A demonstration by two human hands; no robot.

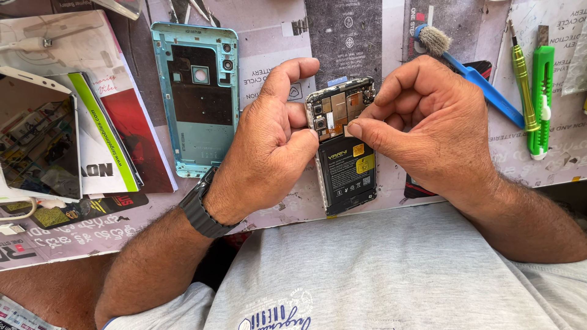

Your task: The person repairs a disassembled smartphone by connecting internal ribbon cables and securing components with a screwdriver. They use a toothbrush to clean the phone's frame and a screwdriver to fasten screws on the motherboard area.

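Note:
An opened phone point(343, 165) with its back removed shows a circuit board at the top and a black battery below. My left hand point(269, 146) grips the phone's left edge, thumb raised above its top corner. My right hand point(422, 128) pinches at the board near the phone's middle with thumb and forefinger. A dark watch band sits on my left wrist. The phone's lower end rests near my grey shirt.
A light blue phone back cover point(195, 98) lies left of my hands. Further left are a mirror-like screen panel point(36, 143) and booklets. At the right lie a blue brush point(471, 76), a green screwdriver point(523, 79) and a green utility knife point(540, 101).

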